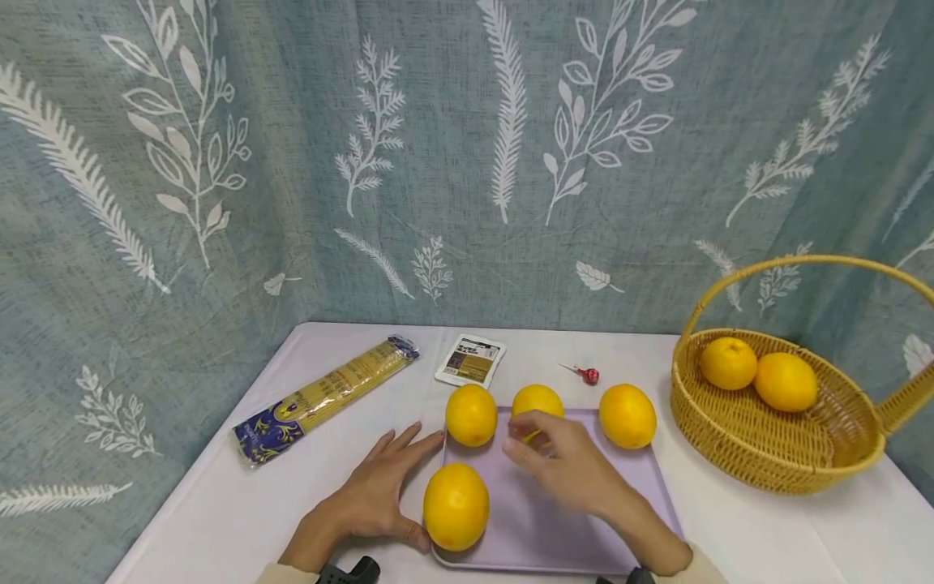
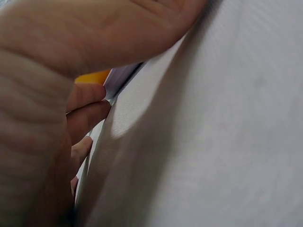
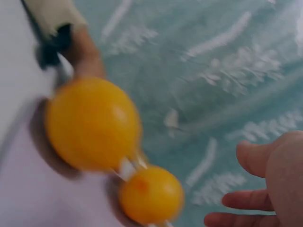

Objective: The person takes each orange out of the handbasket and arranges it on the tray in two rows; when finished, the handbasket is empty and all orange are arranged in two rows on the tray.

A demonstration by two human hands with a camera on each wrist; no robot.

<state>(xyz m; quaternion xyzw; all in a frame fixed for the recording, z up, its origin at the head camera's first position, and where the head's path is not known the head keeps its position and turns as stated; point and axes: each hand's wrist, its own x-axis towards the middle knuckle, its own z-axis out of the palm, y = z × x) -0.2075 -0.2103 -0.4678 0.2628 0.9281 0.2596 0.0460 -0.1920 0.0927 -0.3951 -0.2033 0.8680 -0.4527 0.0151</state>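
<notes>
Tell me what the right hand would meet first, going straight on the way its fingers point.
Most likely the far-left orange, at the corner of the tray. How high the right hand is remains unclear, so it might brush the far-middle orange or pass above both.

From where I stand, a blue-green curtain (image 1: 445, 130) printed with white leaf sprigs encloses the rear and both sides. A white-surfaced table (image 1: 730, 527) adjoins it along the rear edge. Lighting: soft, even.
</notes>
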